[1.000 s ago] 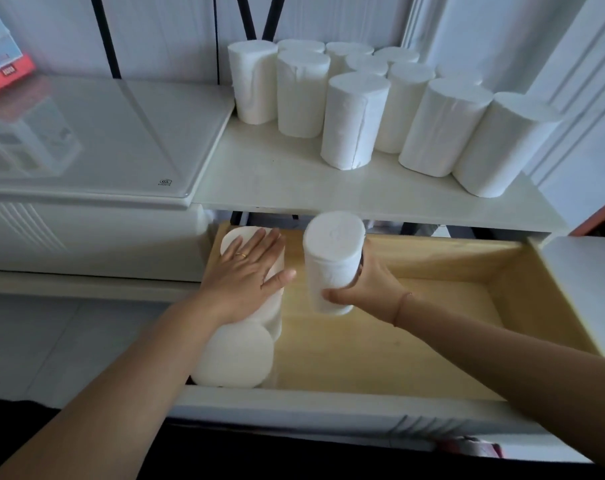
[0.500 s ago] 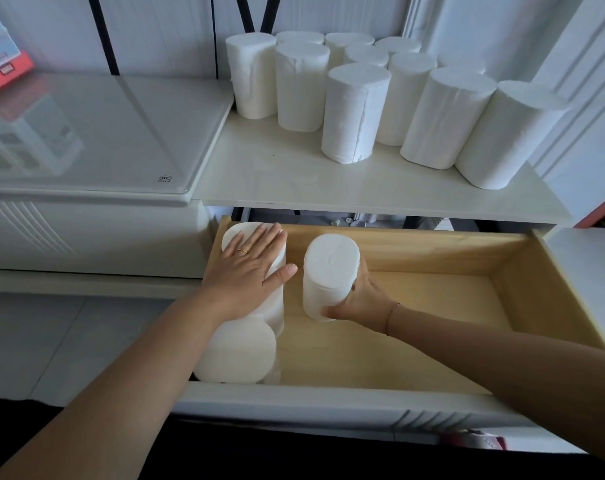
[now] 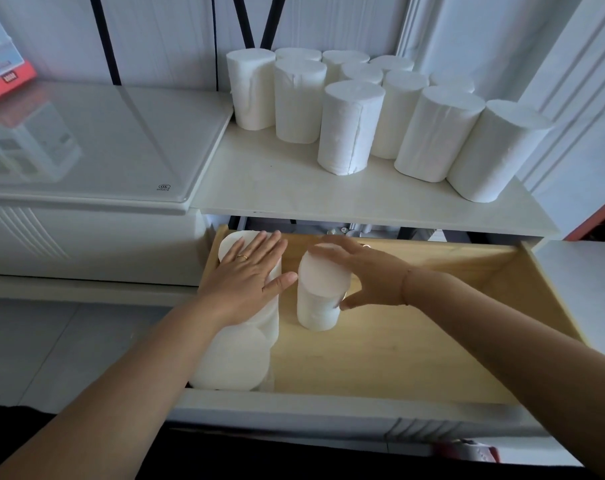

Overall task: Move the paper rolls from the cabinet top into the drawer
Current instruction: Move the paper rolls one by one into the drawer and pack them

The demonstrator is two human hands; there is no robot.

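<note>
Several white paper rolls point(image 3: 346, 133) stand upright in a cluster at the back of the white cabinet top point(image 3: 277, 185). Below it the wooden drawer point(image 3: 415, 351) is pulled out. Against its left wall stand two rolls, a back one point(image 3: 229, 243) and a front one point(image 3: 231, 362). My left hand point(image 3: 247, 275) lies flat on the back roll with fingers spread. A third roll point(image 3: 316, 306) stands upright on the drawer floor just to the right. My right hand point(image 3: 367, 271) curves loosely around its top and right side, fingers apart.
A white glass-topped unit point(image 3: 86, 143) adjoins the cabinet on the left, with an orange-based box point(image 3: 3, 77) at its far corner. White wall panels close the back and right. The drawer's right wall point(image 3: 550, 289) and white front edge point(image 3: 329, 407) bound the wooden floor.
My right hand lowered the roll into the drawer, set it upright beside the left rolls, then loosened and slid up around its top. My left hand stayed flat on the back roll.
</note>
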